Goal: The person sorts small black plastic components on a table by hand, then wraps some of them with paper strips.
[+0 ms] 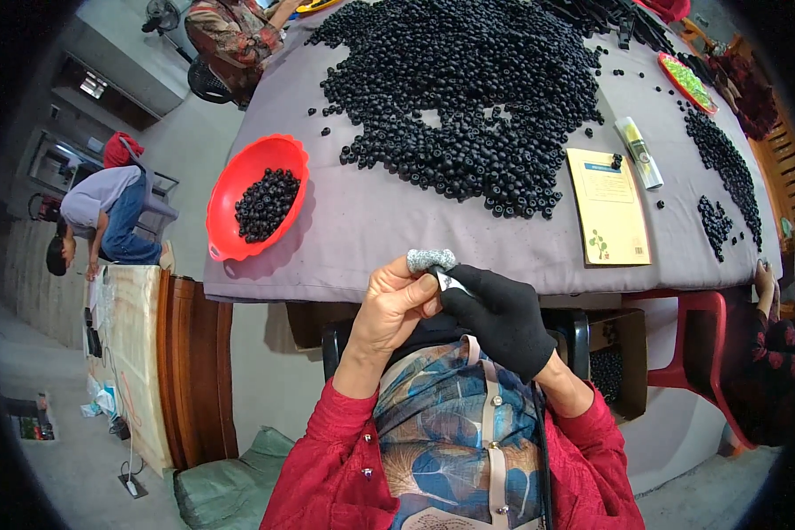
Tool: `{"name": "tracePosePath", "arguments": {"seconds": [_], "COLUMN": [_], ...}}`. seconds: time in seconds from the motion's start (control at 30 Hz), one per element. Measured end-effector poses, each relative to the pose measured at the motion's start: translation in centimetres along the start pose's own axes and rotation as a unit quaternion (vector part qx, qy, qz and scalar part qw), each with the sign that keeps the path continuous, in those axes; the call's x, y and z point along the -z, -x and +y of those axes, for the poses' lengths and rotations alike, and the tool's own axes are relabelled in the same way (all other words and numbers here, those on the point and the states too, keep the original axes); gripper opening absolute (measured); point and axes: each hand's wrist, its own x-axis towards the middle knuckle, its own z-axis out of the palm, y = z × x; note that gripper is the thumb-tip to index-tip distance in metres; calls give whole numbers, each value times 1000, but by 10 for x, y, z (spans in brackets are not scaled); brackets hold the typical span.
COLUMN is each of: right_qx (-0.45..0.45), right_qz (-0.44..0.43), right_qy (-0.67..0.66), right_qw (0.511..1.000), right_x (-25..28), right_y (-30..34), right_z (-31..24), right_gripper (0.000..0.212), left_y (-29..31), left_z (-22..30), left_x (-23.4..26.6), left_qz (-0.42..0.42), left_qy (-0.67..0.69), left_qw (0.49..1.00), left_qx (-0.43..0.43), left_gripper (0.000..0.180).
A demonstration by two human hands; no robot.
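Both my hands meet in front of my chest, at the near edge of the cloth-covered table. My bare left hand point(389, 305) is closed, and a speckled grey knitted cover point(428, 259) sits on one of its fingers. A black glove covers my right hand point(508, 322), its fingers pressed together against the left fingertips. Between them shows a small white piece point(451, 282) with a dark mark; its kind is too small to make out. Beyond my hands, a large heap of small black round parts point(459, 88) spreads over the table.
Left on the grey tablecloth point(344, 225) stands a red scalloped bowl point(225, 199) of black parts. A yellow booklet point(609, 234) and a white tube point(640, 155) lie to the right, near smaller piles point(724, 163). Other people sit around; a red chair point(693, 353) is at right.
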Motion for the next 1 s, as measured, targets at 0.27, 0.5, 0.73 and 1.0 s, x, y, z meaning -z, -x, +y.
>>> {"name": "tracePosePath", "arguments": {"seconds": [0.27,0.5,0.73,1.0], "right_qx": [-46,-82,8,-2], "right_qz": [-1,-6,-23,29], "right_qy": [-19,-61,42,13], "right_qw": [999,995,999,1000], "right_x": [0,1,6,5], "right_y": [-2,-5,-7,-11], "right_z": [0,6,9,-1], "right_gripper": [25,26,25,28], "left_y": [-1,-3,-4,-4], "left_z": [-2,-8,-10,-12], "left_x": [-1,3,2,3], "left_qz": [0,-16,-7,4], "left_qy": [32,82,89,86], "left_qw": [999,996,996,996], "left_qx": [9,20,21,27], "left_gripper": [20,19,19,16]}}
